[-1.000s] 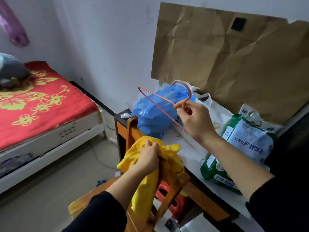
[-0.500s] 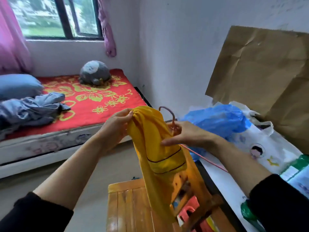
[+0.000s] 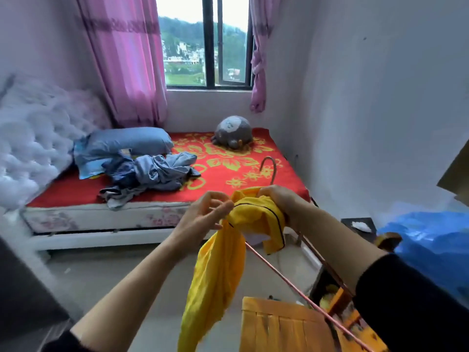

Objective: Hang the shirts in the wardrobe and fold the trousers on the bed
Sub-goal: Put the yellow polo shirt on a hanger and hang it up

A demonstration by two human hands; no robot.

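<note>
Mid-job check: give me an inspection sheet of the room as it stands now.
Surface: bed, red floral cover, partly covered.
Job's things: yellow shirt bunched at the neck of the pink hanger; grey-blue clothes pile unfolded on the bed.
Clutter: blue pillow and plush toy on the bed; wooden chair and blue bag at lower right.
Hands: left hand pinches the hanger's wire; right hand grips the shirt below the hook.
Cables: nothing seen.
Surroundings: window, pink curtains; no wardrobe in view.

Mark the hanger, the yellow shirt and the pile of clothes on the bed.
hanger (image 3: 273, 172): head view, hook stem.
yellow shirt (image 3: 218, 270): head view, hanging lower cloth.
pile of clothes (image 3: 152, 174): head view, middle of the heap.
</note>
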